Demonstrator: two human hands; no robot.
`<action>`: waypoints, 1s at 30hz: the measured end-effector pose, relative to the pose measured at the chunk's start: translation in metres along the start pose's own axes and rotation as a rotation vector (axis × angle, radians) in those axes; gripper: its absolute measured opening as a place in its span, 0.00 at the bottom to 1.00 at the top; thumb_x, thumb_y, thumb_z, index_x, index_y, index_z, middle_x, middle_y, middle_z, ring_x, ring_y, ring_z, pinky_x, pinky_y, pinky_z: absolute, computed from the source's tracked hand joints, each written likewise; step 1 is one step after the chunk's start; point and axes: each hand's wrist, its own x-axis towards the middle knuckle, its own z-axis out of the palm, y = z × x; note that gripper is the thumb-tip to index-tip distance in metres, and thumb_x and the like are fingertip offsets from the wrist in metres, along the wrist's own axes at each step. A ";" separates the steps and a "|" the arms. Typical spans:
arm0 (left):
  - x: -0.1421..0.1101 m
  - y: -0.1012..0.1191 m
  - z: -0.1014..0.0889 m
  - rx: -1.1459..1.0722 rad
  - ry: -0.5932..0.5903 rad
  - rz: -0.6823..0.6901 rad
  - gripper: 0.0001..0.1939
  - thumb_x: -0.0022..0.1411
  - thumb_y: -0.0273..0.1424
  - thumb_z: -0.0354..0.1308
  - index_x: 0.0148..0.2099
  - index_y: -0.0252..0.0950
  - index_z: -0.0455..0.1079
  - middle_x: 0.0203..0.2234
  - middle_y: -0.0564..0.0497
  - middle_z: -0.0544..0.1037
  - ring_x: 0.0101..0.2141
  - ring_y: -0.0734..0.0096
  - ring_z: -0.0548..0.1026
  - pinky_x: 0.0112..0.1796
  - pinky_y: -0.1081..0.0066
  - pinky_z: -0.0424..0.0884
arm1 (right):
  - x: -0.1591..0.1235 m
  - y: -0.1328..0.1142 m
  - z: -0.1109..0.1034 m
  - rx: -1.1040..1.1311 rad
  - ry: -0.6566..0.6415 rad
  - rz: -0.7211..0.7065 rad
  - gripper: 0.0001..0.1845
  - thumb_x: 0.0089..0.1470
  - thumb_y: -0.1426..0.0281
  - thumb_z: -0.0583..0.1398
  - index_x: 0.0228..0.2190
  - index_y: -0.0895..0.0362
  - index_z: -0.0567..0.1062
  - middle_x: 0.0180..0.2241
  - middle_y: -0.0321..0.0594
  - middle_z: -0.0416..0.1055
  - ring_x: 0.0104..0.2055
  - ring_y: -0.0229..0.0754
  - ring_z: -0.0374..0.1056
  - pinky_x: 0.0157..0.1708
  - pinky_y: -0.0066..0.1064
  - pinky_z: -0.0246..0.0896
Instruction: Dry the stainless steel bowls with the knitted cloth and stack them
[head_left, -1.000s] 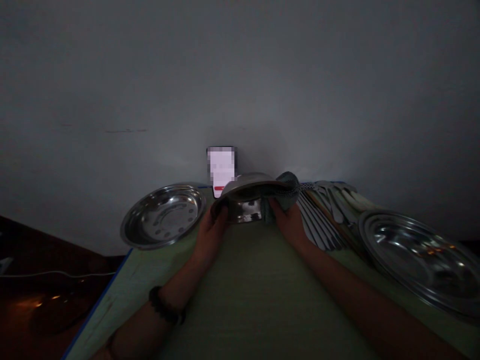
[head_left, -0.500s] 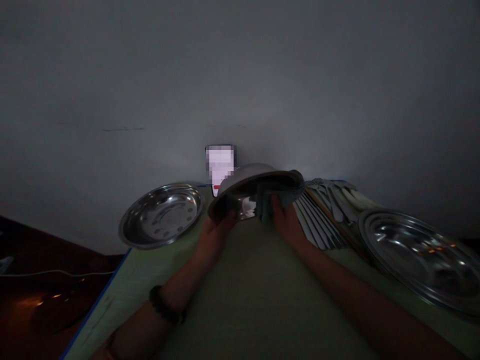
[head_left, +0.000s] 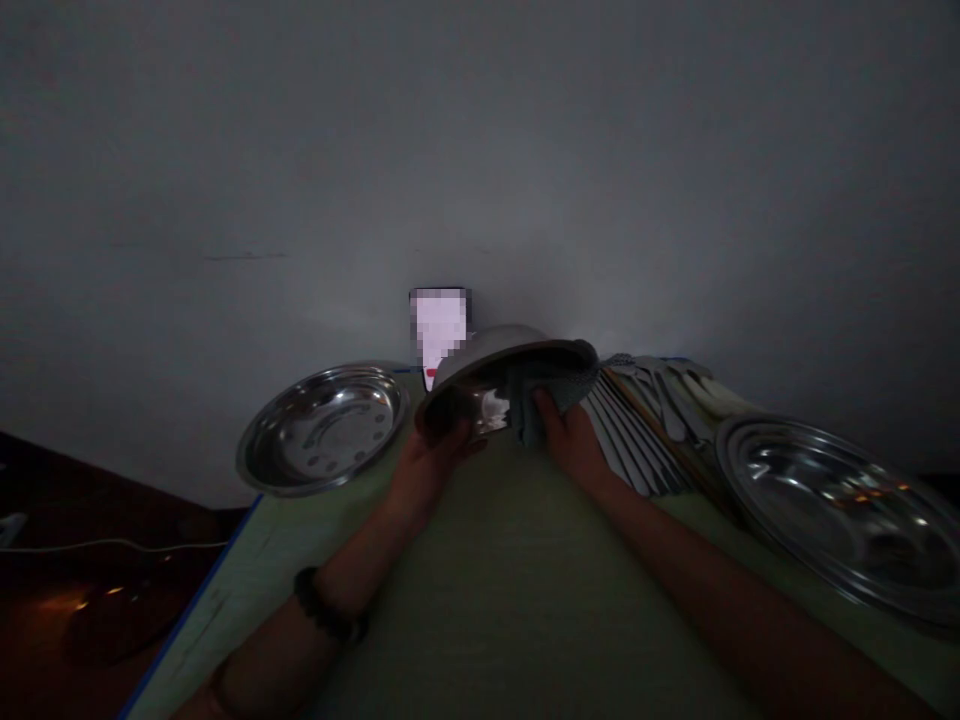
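A metal bowl [head_left: 517, 343] is held up on its side above the table, its dark inside turned toward me. My left hand [head_left: 435, 455] grips the bowl's rim at the lower left, thumb on the inner side. In my right hand [head_left: 574, 440] is a grey-green cloth [head_left: 529, 405], pressed against the bowl's inside near the right part of the rim. Part of the cloth hangs below the rim. The fingers behind the bowl and under the cloth are hidden.
A shiny steel basin [head_left: 322, 430] sits at the left, and stacked steel basins or plates [head_left: 840, 520] at the right. Several pieces of cutlery [head_left: 637, 440] lie between. A lit phone [head_left: 441, 325] leans on the wall. The green table [head_left: 480, 600] has a blue edge.
The bowl has shifted slightly left and tilted a little. My right hand and the cloth have moved slightly left along the inside. My left hand keeps its hold.
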 end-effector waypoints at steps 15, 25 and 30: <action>-0.006 -0.005 0.009 0.198 0.016 0.052 0.22 0.52 0.40 0.65 0.46 0.35 0.70 0.46 0.42 0.75 0.45 0.53 0.74 0.32 0.63 0.78 | -0.001 -0.001 0.000 0.051 0.076 0.005 0.21 0.58 0.54 0.50 0.35 0.56 0.73 0.36 0.45 0.77 0.41 0.46 0.71 0.42 0.38 0.64; -0.007 0.004 0.006 0.431 0.128 0.149 0.11 0.52 0.37 0.63 0.33 0.34 0.73 0.26 0.50 0.76 0.23 0.71 0.72 0.21 0.73 0.70 | -0.003 -0.006 -0.001 0.047 0.015 0.043 0.22 0.56 0.52 0.51 0.29 0.57 0.73 0.26 0.41 0.74 0.32 0.44 0.70 0.28 0.31 0.64; -0.007 0.007 0.006 0.487 0.126 0.146 0.09 0.50 0.35 0.64 0.26 0.34 0.71 0.16 0.54 0.71 0.16 0.75 0.68 0.18 0.74 0.64 | -0.003 -0.007 -0.001 0.034 0.022 0.039 0.22 0.56 0.52 0.52 0.28 0.57 0.73 0.26 0.42 0.73 0.33 0.45 0.71 0.30 0.32 0.64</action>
